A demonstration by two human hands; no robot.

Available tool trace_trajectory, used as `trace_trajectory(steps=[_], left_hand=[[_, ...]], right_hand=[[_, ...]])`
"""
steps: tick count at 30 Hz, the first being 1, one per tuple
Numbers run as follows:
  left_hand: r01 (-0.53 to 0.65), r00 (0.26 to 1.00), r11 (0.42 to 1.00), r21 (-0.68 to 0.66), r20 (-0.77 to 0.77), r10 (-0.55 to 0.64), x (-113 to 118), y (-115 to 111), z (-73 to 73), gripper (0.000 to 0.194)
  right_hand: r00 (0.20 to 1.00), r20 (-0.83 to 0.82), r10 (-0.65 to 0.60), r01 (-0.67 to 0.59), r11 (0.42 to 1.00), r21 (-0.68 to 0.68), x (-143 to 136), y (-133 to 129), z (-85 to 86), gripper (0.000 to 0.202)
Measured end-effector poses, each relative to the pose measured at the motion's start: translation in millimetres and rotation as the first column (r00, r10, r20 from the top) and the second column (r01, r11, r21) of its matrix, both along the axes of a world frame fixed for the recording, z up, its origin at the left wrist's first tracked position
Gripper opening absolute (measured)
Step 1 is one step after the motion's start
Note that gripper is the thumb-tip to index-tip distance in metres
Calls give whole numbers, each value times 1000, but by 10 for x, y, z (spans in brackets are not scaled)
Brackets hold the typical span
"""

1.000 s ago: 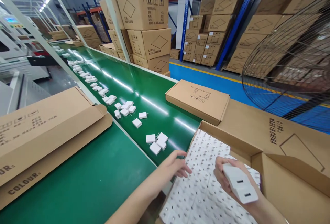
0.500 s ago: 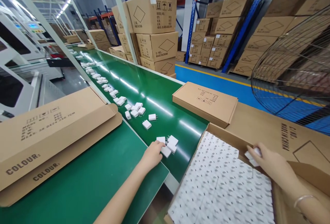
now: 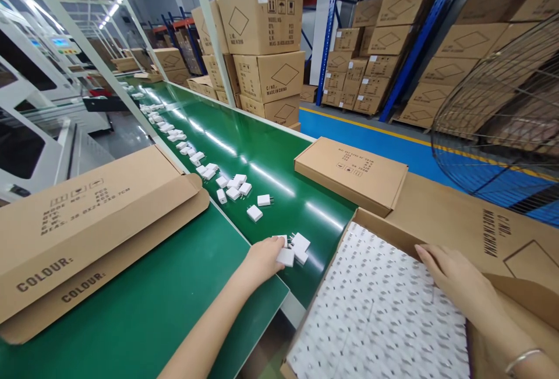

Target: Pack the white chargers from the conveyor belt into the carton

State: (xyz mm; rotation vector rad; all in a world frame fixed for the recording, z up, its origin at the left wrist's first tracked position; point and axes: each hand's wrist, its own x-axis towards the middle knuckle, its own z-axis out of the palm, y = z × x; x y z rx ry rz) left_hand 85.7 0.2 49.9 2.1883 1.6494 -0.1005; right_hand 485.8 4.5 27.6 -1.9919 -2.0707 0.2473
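Left grip (image 3: 262, 259) half curled against white adapter (image 3: 286, 258); right grip (image 3: 460, 279) bent over packed adapters (image 3: 371, 300); holds unclear.

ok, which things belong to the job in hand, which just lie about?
In use:
small white boxy plug adapters, near left hand and right hand
open brown cardboard carton
smooth green conveyor belt

Apparently lying about:
closed flat brown cardboard box
round dark wire-caged fan
stacked brown cardboard cartons
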Motion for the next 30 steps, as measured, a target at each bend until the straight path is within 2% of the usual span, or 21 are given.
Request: trace_trajectory(steps=[2, 4, 5, 6, 7, 10, 12, 15, 18, 21, 24, 26, 28, 30], left_hand=[[-21, 996, 1000, 5, 90, 21, -40, 14, 59, 26], [-53, 984, 998, 20, 169, 49, -51, 38, 79, 28], [-70, 977, 997, 33, 206, 61, -46, 47, 78, 29], [-82, 967, 996, 47, 245, 68, -36, 50, 75, 29], [-88, 955, 994, 59, 288, 68, -24, 45, 73, 28], [-84, 895, 993, 81, 444, 40, 4, -32, 103, 28], [-96, 844, 992, 85, 535, 36, 9, -133, 158, 31], [-140, 785, 988, 68, 615, 69, 18, -319, 258, 36], [-127, 740, 991, 39, 669, 69, 59, -474, 334, 39], [-111, 743, 991, 76, 668, 32, 112, -558, 367, 41], [-122, 779, 975, 184, 626, -21, 133, -596, 385, 40], [-121, 803, 954, 276, 591, -69, 128, -622, 406, 37], [-112, 820, 931, 348, 561, -111, 130, -664, 440, 34], [-70, 816, 927, 368, 556, -159, 157, -724, 490, 32]], right_hand=[[995, 51, 88, -93, 988, 120, -335, 8, 176, 40], [973, 46, 224, -228, 966, 121, -799, 54, 315, 35], [958, 67, 280, -284, 958, 49, -1057, 93, 356, 33], [924, 94, 371, -364, 928, -82, -1315, 142, 372, 32], [902, 92, 422, -407, 902, -144, -1562, 200, 364, 29], [879, 79, 470, -432, 856, -284, -2135, 399, 233, 22], [881, 71, 467, -407, 827, -389, -2338, 519, 116, 24], [888, 48, 457, -371, 775, -512, -2414, 638, -8, 29], [893, -17, 450, -385, 744, -545, -2350, 691, -46, 28], [910, -135, 393, -403, 758, -512, -2272, 721, -13, 25], [898, -333, 287, -421, 777, -467, -2200, 700, 95, 23], [844, -493, 214, -461, 758, -461, -2138, 582, 204, 28], [764, -627, 152, -517, 725, -455, -2056, 342, 316, 38], [631, -776, -23, -561, 677, -476, -1960, 12, 404, 41]])
